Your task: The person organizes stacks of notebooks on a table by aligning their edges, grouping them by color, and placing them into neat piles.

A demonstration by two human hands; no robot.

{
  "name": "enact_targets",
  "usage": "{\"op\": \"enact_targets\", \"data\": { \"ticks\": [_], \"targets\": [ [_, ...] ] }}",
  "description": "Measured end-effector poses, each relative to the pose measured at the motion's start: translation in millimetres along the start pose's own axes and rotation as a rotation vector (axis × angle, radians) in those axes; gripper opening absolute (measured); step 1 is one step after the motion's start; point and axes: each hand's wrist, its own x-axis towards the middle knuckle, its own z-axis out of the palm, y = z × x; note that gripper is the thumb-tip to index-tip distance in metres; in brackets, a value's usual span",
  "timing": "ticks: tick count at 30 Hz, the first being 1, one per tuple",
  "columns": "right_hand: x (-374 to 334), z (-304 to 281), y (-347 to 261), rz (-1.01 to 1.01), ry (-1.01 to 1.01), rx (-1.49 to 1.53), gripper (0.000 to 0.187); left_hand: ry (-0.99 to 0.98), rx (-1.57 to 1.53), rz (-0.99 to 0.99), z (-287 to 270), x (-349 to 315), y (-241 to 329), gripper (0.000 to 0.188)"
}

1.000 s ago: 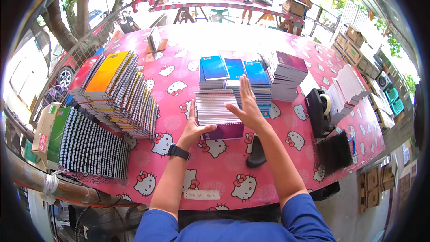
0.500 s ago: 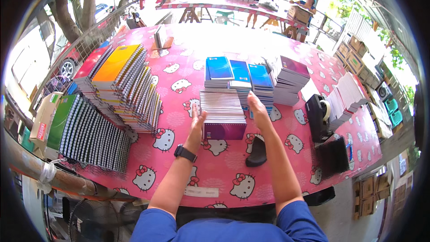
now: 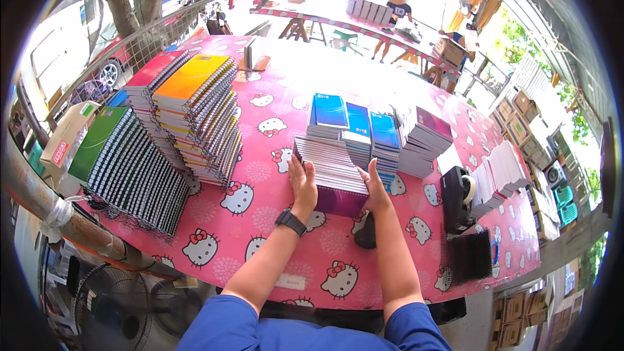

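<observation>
A stack of notebooks (image 3: 335, 166), page edges upward and a purple cover facing me, stands on the table's pink cloth. Flat along its left side lies my left hand (image 3: 302, 187), thumb up, below a black wristwatch (image 3: 290, 221). My right hand (image 3: 375, 186) presses the right side, thumb raised and fingers partly hidden. Between them the two hands clasp the stack. Just behind it are piles of blue notebooks (image 3: 356, 125), with purple-covered notebooks (image 3: 432, 123) to their right. A dark, rounded object (image 3: 366, 232) lies by my right wrist, partly covered.
Tall piles of yellow (image 3: 195, 78), red (image 3: 156, 68) and green spiral notebooks (image 3: 104, 140) fill the left side. A black tape dispenser (image 3: 457, 198), black wire combs (image 3: 469, 255) and white paper stacks (image 3: 500, 172) occupy the right. Two people are at a far table (image 3: 351, 24).
My right hand has come in from the right against the notebook stack, and my left hand has closed in on its left side. The whole view has shifted and tilted slightly.
</observation>
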Motion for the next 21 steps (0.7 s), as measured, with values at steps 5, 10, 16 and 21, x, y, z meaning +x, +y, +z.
{"op": "enact_targets", "data": {
  "ticks": [5,10,16,21],
  "targets": [
    [-12,10,2,-0.062,-0.02,-0.121,0.093,0.125,-0.03,0.03,-5,-7,3,0.083],
    [-17,23,-1,-0.135,0.007,-0.068,0.083,0.259,0.021,0.119,8,-4,-1,0.076],
    [-85,32,3,-0.416,0.467,-1.256,0.074,0.399,-0.29,0.059,-46,8,15,0.075],
    [-149,51,47,-0.23,0.604,-1.869,0.072,0.549,-0.333,0.085,-80,28,-8,0.07]
  ]
}}
